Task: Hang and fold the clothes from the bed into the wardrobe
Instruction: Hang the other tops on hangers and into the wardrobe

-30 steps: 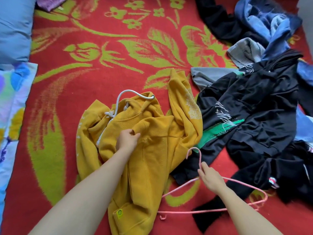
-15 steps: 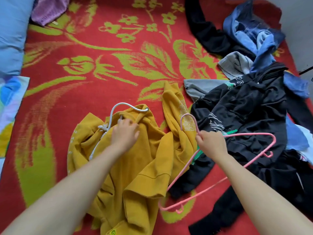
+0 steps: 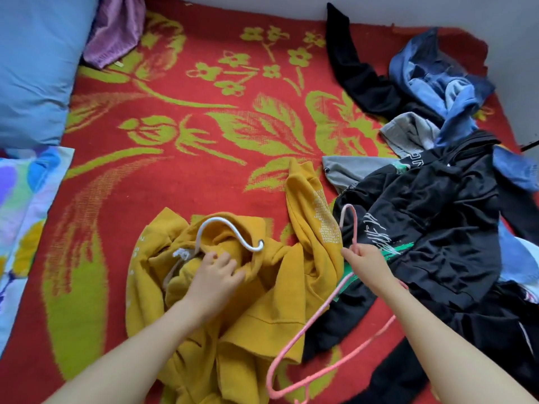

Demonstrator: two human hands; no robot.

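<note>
left hand [image 3: 215,275]: on the yellow hoodie [image 3: 277,295], fingers curled into the fabric at the hood opening, gripping a fold.
right hand [image 3: 369,263]: raised over the edge of the black jacket [image 3: 437,228], fingers closed round the neck of the pink hanger [image 3: 354,228] just below its hook.
pink hanger: hook points up and away; its wire frame slants down toward the camera, over the hoodie's right edge.
yellow hoodie: crumpled on the red blanket [image 3: 204,176] in front of the person, one sleeve stretched away toward the jacket.
white drawstring [image 3: 221,219]: arches out of the hood, just beyond the left fingers.
clothes pile: to the right, the black jacket with a grey garment [image 3: 408,132], blue denim [image 3: 437,83] and another black garment [image 3: 358,74] beyond it.
left edge: blue pillow [image 3: 32,68], purple cloth [image 3: 116,30].
</note>
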